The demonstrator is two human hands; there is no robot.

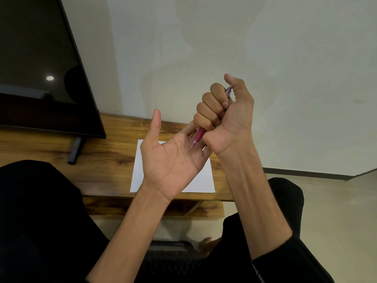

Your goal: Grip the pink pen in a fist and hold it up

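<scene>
My right hand (226, 115) is raised over the table, its fingers curled in a fist round a red pen (199, 135). The pen points down and left, and its tip sits at the base of my left hand's fingers. My left hand (169, 158) is held palm up beneath it, thumb raised, fingers straight and partly hidden behind the right fist. Under both hands a white sheet of paper (204, 182) lies flat on the wooden table (114, 160).
A dark flat screen (40, 68) on a black foot (74, 151) stands at the left of the table. A pale wall is behind. The table's near edge runs just past the paper, with a lower shelf beneath. My dark-clothed legs fill the bottom.
</scene>
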